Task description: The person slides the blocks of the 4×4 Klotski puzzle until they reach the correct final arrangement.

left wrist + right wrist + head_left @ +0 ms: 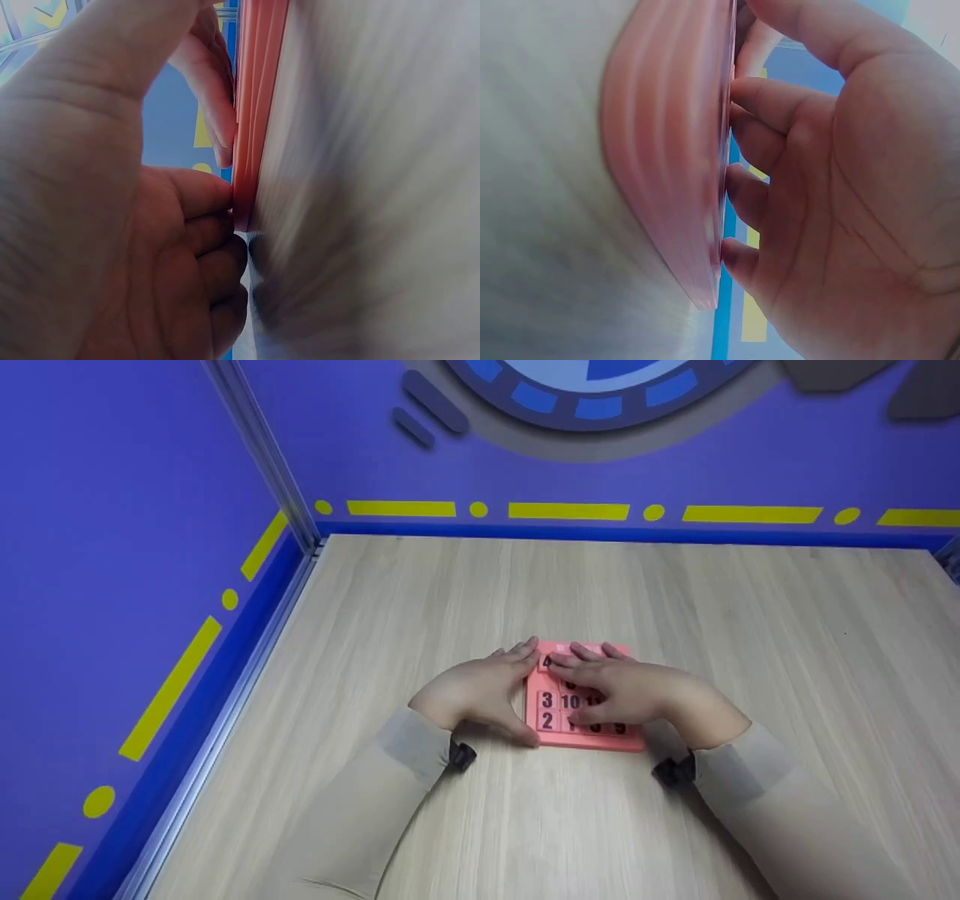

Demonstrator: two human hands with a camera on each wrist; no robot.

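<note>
A coral-pink number slide puzzle (589, 743) lies flat on the table, its square tiles printed with black numerals. My left hand (480, 686) holds its left side, thumb at the near corner and fingers by the far one. In the left wrist view, those fingertips meet the end of the puzzle's ridged side (259, 97). Over the tiles spreads my right hand (637, 690), covering much of the upper right. Its fingertips rest on the face of the puzzle (660, 112) in the right wrist view. Tiles 3, 10 and 2 show to the left of it.
The wood-grain table (420, 600) extends around the puzzle on all sides. Behind it stands a blue-purple wall panel (360, 465) with yellow dashes, and another panel (112, 547) borders the left. A metal post (262, 442) marks their corner. Both wrists wear dark straps.
</note>
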